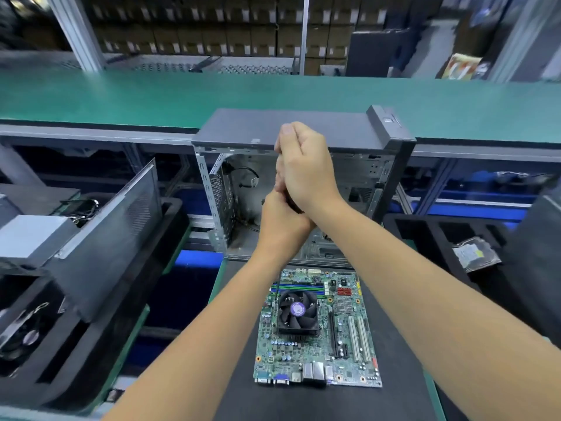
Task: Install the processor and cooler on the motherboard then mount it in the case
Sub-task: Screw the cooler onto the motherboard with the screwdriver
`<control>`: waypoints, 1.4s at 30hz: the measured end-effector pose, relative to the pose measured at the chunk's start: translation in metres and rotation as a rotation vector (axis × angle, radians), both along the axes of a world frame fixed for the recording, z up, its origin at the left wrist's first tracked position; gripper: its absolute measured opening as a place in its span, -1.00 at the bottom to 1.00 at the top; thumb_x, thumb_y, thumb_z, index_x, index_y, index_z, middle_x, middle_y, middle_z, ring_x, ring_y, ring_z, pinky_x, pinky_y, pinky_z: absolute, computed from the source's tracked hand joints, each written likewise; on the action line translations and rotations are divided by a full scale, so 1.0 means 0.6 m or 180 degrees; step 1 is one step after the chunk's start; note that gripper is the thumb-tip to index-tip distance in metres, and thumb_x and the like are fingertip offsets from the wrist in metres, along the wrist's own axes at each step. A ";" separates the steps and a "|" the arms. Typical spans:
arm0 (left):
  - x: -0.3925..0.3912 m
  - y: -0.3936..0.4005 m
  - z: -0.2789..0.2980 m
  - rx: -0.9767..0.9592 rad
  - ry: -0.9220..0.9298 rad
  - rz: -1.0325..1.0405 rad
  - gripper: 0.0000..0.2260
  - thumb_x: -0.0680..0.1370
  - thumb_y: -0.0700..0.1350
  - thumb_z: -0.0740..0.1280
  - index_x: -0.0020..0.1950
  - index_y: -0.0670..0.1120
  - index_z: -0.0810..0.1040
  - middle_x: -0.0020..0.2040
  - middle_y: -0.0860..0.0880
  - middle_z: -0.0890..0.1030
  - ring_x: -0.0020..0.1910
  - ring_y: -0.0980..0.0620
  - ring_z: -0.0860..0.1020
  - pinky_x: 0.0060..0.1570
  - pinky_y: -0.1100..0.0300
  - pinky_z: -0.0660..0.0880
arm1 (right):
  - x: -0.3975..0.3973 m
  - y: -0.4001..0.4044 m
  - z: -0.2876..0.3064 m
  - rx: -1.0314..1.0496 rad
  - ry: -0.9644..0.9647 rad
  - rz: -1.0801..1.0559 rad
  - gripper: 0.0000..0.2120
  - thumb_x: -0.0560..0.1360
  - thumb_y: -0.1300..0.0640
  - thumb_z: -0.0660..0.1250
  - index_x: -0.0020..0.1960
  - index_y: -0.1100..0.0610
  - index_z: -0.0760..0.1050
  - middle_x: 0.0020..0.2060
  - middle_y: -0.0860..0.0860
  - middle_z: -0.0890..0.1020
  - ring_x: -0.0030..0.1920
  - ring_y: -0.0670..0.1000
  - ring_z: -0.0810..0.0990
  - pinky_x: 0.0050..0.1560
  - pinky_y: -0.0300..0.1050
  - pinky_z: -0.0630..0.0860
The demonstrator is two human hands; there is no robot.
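In front of the open computer case (303, 189), your two hands are raised and pressed together, well above the worktop (403, 375). Your right hand (306, 168) sits on top with its fingers curled into a loose fist; your left hand (280, 221) is tucked beneath it, wrapped against the right palm. Something dark and slim shows between them, but I cannot tell what it is, nor whether either hand truly grips it (the clasp hides the inside of both palms).

The motherboard (318, 332) lies flat on the dark mat just before you, below and nearer than your hands, with the cooler (298, 311) already seated on it, its fan facing up. The processor itself is not visible; by my reckoning it sits under the cooler, so the mounting step is what remains.

The relation that matters: the board's long axis runs away from you toward the case, its rear port row at the near edge, and the case stands on its side just beyond the far edge, its open face toward you. Both hands must come down and back to reach the board; neither is clearly nearer, since they hover together over its far end.
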State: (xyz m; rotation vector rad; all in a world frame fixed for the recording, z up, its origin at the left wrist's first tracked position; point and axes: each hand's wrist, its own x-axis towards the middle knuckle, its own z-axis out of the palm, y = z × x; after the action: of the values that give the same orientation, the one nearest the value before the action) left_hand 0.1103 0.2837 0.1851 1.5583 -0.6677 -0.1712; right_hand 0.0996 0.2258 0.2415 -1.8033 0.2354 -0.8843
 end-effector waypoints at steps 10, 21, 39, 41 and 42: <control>0.027 0.013 -0.008 -0.0215 0.0401 -0.0868 -0.67 0.27 -0.25 0.40 -0.53 0.02 0.30 -0.55 0.11 0.27 -0.54 0.10 0.20 -0.46 0.26 0.19 | 0.001 -0.022 0.044 0.0150 0.0623 0.2447 -0.90 0.54 0.28 0.24 -0.13 0.27 0.48 -0.40 0.10 0.52 -0.39 0.08 0.49 -0.27 -0.11 0.48; 0.054 0.040 0.009 -0.0163 0.0722 -0.1220 -0.83 0.14 -0.32 0.35 -0.43 -0.06 0.54 -0.49 0.09 0.49 -0.46 0.14 0.38 -0.46 0.34 0.31 | 0.029 0.022 0.011 0.0282 0.0060 0.0578 -0.65 0.65 0.20 0.11 -0.32 0.18 0.32 -0.61 0.04 0.30 -0.63 0.02 0.28 -0.52 -0.16 0.25; 0.074 0.029 -0.013 0.0104 0.0908 -0.2225 -0.62 0.26 -0.41 0.21 -0.48 0.06 0.20 -0.55 0.04 0.17 -0.52 0.09 0.08 -0.48 0.37 0.32 | 0.005 -0.027 0.022 0.0397 0.0650 0.2673 -0.84 0.56 0.22 0.20 -0.19 0.22 0.39 -0.51 0.08 0.44 -0.52 0.05 0.45 -0.39 -0.17 0.42; 0.072 0.024 -0.014 0.0170 0.1047 -0.2356 -0.60 0.23 -0.40 0.22 -0.48 0.06 0.13 -0.54 0.03 0.10 -0.53 0.09 0.03 -0.46 0.35 0.33 | 0.004 -0.027 0.018 0.0403 0.0695 0.2650 -0.74 0.62 0.18 0.14 -0.21 0.22 0.40 -0.59 0.01 0.37 -0.62 -0.01 0.33 -0.50 -0.21 0.29; 0.072 0.023 -0.015 0.0178 0.1127 -0.2384 -0.58 0.21 -0.39 0.26 -0.47 0.04 0.09 -0.53 0.01 0.07 -0.52 0.09 0.00 -0.51 0.33 0.25 | 0.004 -0.023 0.015 0.0461 0.0634 0.2567 -0.69 0.65 0.15 0.11 -0.24 0.21 0.40 -0.63 -0.02 0.34 -0.65 -0.02 0.27 -0.52 -0.20 0.20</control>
State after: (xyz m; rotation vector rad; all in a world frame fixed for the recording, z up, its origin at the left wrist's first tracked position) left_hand 0.1538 0.2973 0.1763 1.2189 -0.9360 -1.0059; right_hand 0.1019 0.2121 0.2502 -1.6358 -0.2891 -0.1134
